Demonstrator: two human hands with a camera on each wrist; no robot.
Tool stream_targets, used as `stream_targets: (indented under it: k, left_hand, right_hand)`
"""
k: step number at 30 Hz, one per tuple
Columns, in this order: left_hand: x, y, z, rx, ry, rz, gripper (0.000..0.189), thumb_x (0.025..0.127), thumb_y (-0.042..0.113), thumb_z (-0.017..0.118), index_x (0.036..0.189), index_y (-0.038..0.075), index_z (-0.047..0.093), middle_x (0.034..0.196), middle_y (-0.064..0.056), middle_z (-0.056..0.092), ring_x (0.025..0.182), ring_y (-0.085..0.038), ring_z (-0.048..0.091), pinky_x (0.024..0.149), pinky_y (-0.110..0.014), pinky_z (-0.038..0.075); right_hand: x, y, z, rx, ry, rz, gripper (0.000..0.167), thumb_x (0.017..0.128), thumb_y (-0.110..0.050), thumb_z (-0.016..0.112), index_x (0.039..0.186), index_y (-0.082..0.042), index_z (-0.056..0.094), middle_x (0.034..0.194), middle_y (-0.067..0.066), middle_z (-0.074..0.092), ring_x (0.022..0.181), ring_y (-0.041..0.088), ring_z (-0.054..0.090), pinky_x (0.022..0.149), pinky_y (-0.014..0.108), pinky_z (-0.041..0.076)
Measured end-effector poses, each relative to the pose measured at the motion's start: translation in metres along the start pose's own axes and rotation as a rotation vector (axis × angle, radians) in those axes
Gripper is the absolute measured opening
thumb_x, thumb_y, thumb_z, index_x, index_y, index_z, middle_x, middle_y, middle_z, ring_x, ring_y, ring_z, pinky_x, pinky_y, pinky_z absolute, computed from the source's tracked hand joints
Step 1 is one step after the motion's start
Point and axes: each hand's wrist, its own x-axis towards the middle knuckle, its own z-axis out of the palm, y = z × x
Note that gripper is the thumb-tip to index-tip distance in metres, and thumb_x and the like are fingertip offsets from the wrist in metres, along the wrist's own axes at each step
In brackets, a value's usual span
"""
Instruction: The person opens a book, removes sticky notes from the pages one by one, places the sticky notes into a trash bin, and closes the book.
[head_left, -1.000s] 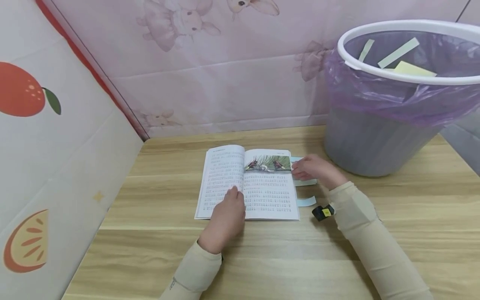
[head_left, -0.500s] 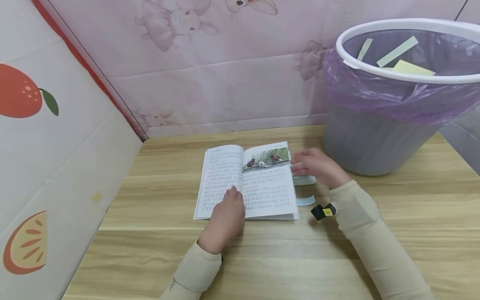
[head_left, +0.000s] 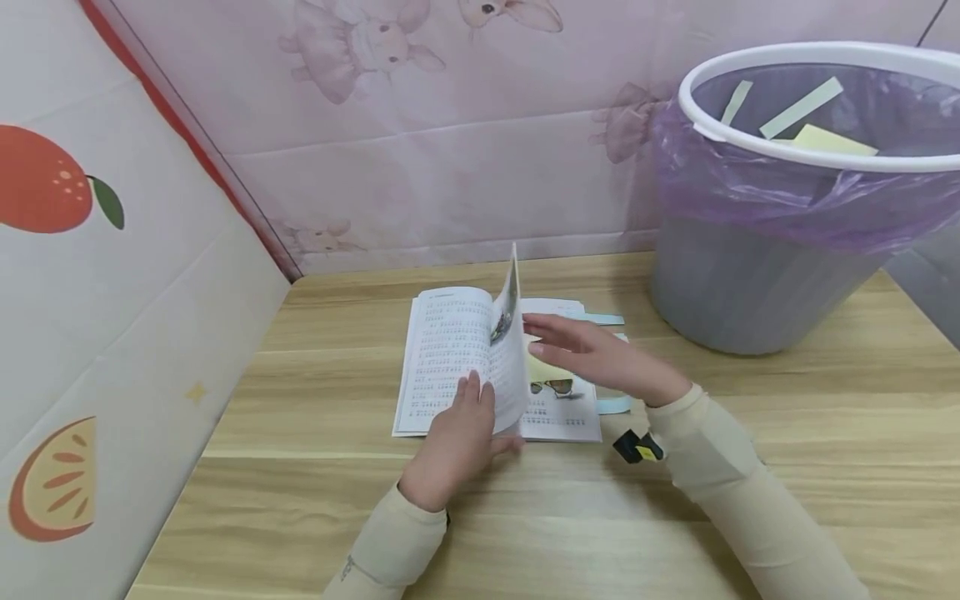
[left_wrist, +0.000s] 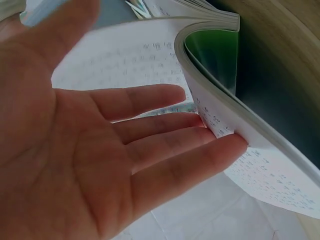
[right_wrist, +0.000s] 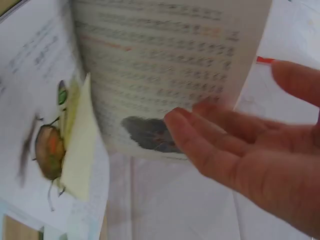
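Note:
An open book (head_left: pixel 450 350) with printed text lies on the wooden table, one page (head_left: pixel 512 367) standing nearly upright. My left hand (head_left: pixel 453 442) rests its straight fingers on the left page by the spine. Against the back of the raised page, the extended fingers of my right hand (head_left: pixel 600 350) touch or nearly touch it; contact is blurred. A yellow sticky note (right_wrist: pixel 82 150) sticks up from the right-hand page beside a beetle picture (right_wrist: pixel 49 151). Pale blue paper strips (head_left: pixel 615 406) jut from the book's right edge. Neither hand grips anything.
A grey bin (head_left: pixel 735 283) with a purple liner and white rim stands at the back right, holding paper strips (head_left: pixel 801 108) and a yellow paper piece (head_left: pixel 834 140). A printed wall covering (head_left: pixel 450 192) borders the table's back. A small black device (head_left: pixel 637 447) sits at my right wrist.
The picture page has lifted from lying flat to nearly upright, uncovering the yellow note. My right hand has moved left with it; my left hand's thumb has spread outward.

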Motion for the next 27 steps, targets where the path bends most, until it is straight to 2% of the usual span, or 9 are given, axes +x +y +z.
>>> stream_targets:
  k: [4,8,12,14,17,19,21,22,27]
  left_hand:
    - [0.001,0.0,0.001,0.04,0.022,0.009,0.057,0.095,0.033,0.06,0.129,-0.011,0.049,0.14,-0.034,0.04,0.132,-0.043,0.04,0.089,-0.051,0.051]
    - [0.002,-0.002,0.002,0.026,0.04,0.016,0.042,0.096,0.022,0.056,0.122,-0.01,0.052,0.138,-0.034,0.042,0.129,-0.044,0.043,0.086,-0.052,0.052]
    - [0.003,-0.007,-0.001,0.028,0.04,0.054,0.037,0.096,0.016,0.052,0.119,-0.013,0.052,0.136,-0.036,0.044,0.126,-0.046,0.046,0.085,-0.05,0.053]
    - [0.004,-0.011,-0.004,0.033,0.029,0.099,0.034,0.096,0.014,0.05,0.116,-0.014,0.055,0.132,-0.036,0.047,0.124,-0.046,0.048,0.088,-0.048,0.052]
    - [0.004,-0.019,-0.014,-0.121,0.011,0.092,0.036,0.096,0.012,0.048,0.119,-0.015,0.053,0.107,-0.029,0.061,0.092,-0.036,0.065,0.072,-0.041,0.056]
    - [0.003,-0.024,-0.022,-0.232,0.031,0.063,0.037,0.097,0.013,0.049,0.123,-0.012,0.051,0.089,-0.02,0.063,0.068,-0.025,0.062,0.058,-0.035,0.053]
    - [0.0,-0.03,-0.031,-0.329,0.095,0.016,0.039,0.097,0.016,0.05,0.127,-0.008,0.049,0.08,-0.014,0.063,0.056,-0.016,0.052,0.048,-0.03,0.044]
    - [-0.001,-0.032,-0.035,-0.329,0.14,0.01,0.038,0.097,0.018,0.052,0.127,-0.006,0.05,0.08,-0.013,0.065,0.056,-0.016,0.054,0.049,-0.03,0.045]
    - [-0.009,-0.04,-0.051,-0.27,0.365,-0.032,0.04,0.092,0.014,0.062,0.127,-0.004,0.053,0.101,-0.019,0.07,0.079,-0.027,0.068,0.063,-0.042,0.054]
  right_hand:
    - [0.005,0.008,0.012,-0.155,-0.096,-0.028,0.059,0.103,-0.04,0.041,0.152,-0.011,0.027,0.155,0.007,0.031,0.142,0.028,0.027,0.112,0.051,0.028]
    - [0.01,0.017,0.026,-0.276,-0.166,0.044,0.062,0.103,-0.042,0.038,0.154,-0.012,0.021,0.156,0.01,0.026,0.142,0.03,0.025,0.113,0.049,0.024]
    - [0.014,0.022,0.042,-0.391,-0.188,0.051,0.066,0.102,-0.039,0.042,0.153,-0.005,0.017,0.153,0.019,0.028,0.14,0.035,0.029,0.114,0.049,0.024]
    - [0.014,0.025,0.049,-0.443,-0.169,0.038,0.067,0.102,-0.036,0.046,0.154,-0.006,0.016,0.152,0.02,0.031,0.138,0.039,0.031,0.113,0.05,0.026]
    - [0.013,0.026,0.057,-0.528,-0.129,0.015,0.07,0.1,-0.033,0.051,0.155,-0.01,0.014,0.149,0.02,0.037,0.133,0.045,0.036,0.108,0.055,0.032]
    - [0.011,0.027,0.062,-0.585,-0.107,0.002,0.072,0.099,-0.032,0.054,0.155,-0.012,0.014,0.146,0.021,0.041,0.129,0.046,0.042,0.103,0.057,0.036]
    - [0.011,0.026,0.065,-0.628,-0.091,-0.004,0.074,0.098,-0.031,0.056,0.155,-0.012,0.014,0.143,0.024,0.043,0.126,0.047,0.046,0.101,0.059,0.038]
    - [0.011,0.026,0.067,-0.647,-0.084,-0.003,0.074,0.097,-0.031,0.057,0.155,-0.012,0.015,0.142,0.026,0.044,0.125,0.046,0.047,0.1,0.059,0.038]
    - [0.011,0.025,0.071,-0.718,-0.066,0.012,0.074,0.096,-0.032,0.058,0.155,-0.013,0.017,0.141,0.025,0.046,0.123,0.041,0.05,0.098,0.057,0.041]
